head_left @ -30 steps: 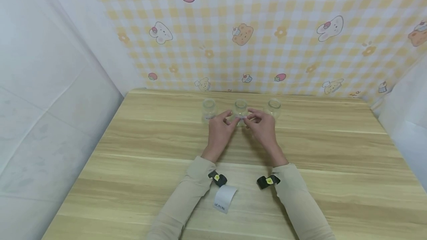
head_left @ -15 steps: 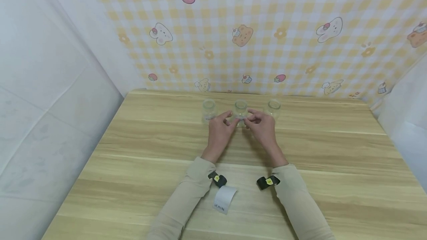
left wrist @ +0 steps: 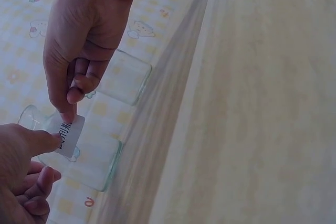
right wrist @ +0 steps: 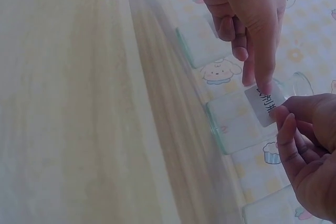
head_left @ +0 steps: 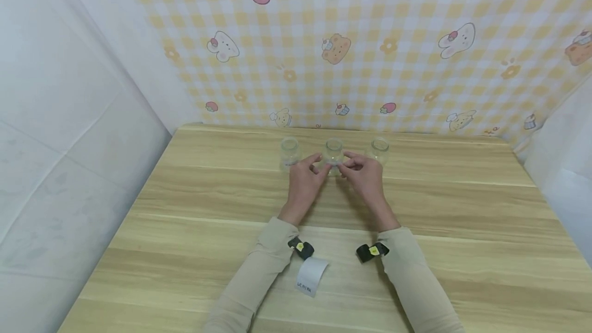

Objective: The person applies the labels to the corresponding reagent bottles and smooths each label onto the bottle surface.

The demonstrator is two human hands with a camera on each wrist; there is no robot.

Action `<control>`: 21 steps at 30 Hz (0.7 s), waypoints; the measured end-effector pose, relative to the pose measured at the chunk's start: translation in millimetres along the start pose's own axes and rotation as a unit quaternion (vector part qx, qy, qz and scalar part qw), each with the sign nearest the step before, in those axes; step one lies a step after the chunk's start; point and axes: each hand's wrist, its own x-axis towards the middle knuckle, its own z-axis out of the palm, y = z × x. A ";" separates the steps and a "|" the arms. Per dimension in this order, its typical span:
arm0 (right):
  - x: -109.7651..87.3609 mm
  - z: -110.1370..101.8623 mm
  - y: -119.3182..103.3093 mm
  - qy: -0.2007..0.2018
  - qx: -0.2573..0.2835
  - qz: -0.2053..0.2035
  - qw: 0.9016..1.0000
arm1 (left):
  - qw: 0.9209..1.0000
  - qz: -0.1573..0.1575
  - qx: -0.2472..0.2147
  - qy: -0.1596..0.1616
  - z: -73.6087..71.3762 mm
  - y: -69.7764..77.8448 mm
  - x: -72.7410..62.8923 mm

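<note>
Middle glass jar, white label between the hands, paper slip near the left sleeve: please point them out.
Middle glass jar (head_left: 333, 153), head view, body below the rim.
White label (right wrist: 259, 106), right wrist view, middle, beside lettering.
Paper slip (head_left: 312, 272), head view, blank middle.

- My left sleeve (head_left: 252, 281) is long beige cloth, softly creased.
- My right sleeve (head_left: 418, 281) matches it; both end short of my bare fingers (right wrist: 289, 136).
- A black band (head_left: 306, 253) sits at my left cuff (head_left: 280, 229), with a yellow patch (head_left: 300, 246).
- Another black band (head_left: 363, 254) at my right cuff (head_left: 395, 236) bears a similar yellow mark (head_left: 374, 251).
</note>
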 end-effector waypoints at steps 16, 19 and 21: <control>0.7 1.9 1.8 0.018 0.014 0.003 1.000 | 1.000 0.015 0.011 0.000 0.9 -2.5 1.6; 0.5 2.1 1.7 0.017 0.017 0.005 1.000 | 1.000 0.017 0.014 0.001 0.7 -2.9 1.6; 0.3 2.1 1.7 0.016 0.020 0.005 1.000 | 1.000 0.017 0.013 0.002 0.5 -2.7 1.4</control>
